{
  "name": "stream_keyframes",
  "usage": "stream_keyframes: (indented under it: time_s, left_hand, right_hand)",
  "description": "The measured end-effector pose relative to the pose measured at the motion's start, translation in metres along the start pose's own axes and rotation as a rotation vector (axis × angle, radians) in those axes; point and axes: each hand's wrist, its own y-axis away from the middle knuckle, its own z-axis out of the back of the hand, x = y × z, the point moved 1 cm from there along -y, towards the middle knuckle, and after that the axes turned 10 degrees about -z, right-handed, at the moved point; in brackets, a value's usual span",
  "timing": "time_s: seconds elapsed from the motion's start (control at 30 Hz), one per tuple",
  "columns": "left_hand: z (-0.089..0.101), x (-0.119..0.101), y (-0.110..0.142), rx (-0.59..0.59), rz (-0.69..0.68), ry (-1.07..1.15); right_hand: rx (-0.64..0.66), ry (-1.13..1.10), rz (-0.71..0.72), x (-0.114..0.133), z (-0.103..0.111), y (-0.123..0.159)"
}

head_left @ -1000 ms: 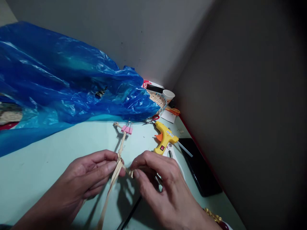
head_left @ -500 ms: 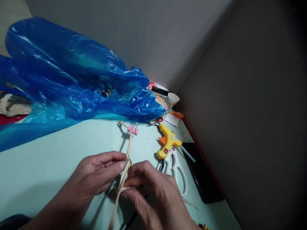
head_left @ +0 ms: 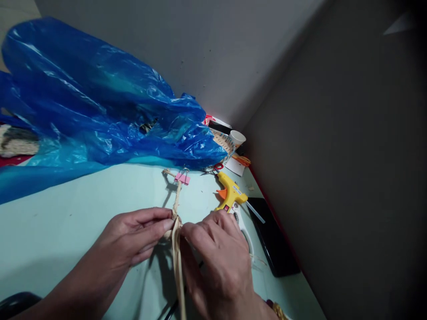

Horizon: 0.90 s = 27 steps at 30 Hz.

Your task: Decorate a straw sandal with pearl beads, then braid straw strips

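Note:
A thin cream-coloured braid (head_left: pixel 177 198) runs down toward me from a pink binder clip (head_left: pixel 182 178), which grips it near its far end. Thumb and fingertips of my left hand (head_left: pixel 133 238) pinch the braid at its lower end, from the left side. Close by on the right, my right hand (head_left: pixel 222 253) is closed, knuckles up, with its fingertips pinching a cream strand. Other loose strands (head_left: pixel 178 262) hang down between the hands. My right fingers partly hide the strand they grip.
A blue plastic bag (head_left: pixel 100 98) spreads across the back left. Right of the braid lie a yellow glue gun (head_left: pixel 232 186), white-handled shears (head_left: pixel 247 238), small red-handled scissors (head_left: pixel 218 167) and a flat black device (head_left: pixel 271 240). A cup (head_left: pixel 237 137) stands near the wall corner.
My right hand has turned knuckles up and drawn its strand to the right. The loose strands now hang straighter. My left hand keeps its pinch, and the view has shifted slightly.

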Motion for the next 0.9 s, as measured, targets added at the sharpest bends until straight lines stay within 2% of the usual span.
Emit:
stream_keyframes:
  time_s: [0.2,0.33,0.5,0.57,0.9]
  left_hand:
    - [0.004,0.008,-0.004,0.078,0.015,0.009]
    - [0.004,0.011,-0.004,0.036,-0.005,-0.030]
    - [0.002,0.011,-0.005,0.019,0.007,-0.070]
    - [0.002,0.010,-0.005,0.007,0.012,-0.066]
    - [0.001,0.008,-0.009,-0.043,-0.001,-0.078]
  right_hand:
    - [-0.082,0.126,0.012,-0.005,-0.009,0.002]
    - [-0.089,0.113,-0.019,-0.006,-0.011,-0.003]
    - [0.037,0.097,-0.030,-0.010,-0.011,-0.003]
    - [0.051,0.112,-0.045,-0.012,-0.011,-0.002]
    - [-0.007,0.099,-0.052,-0.005,-0.017,-0.004]
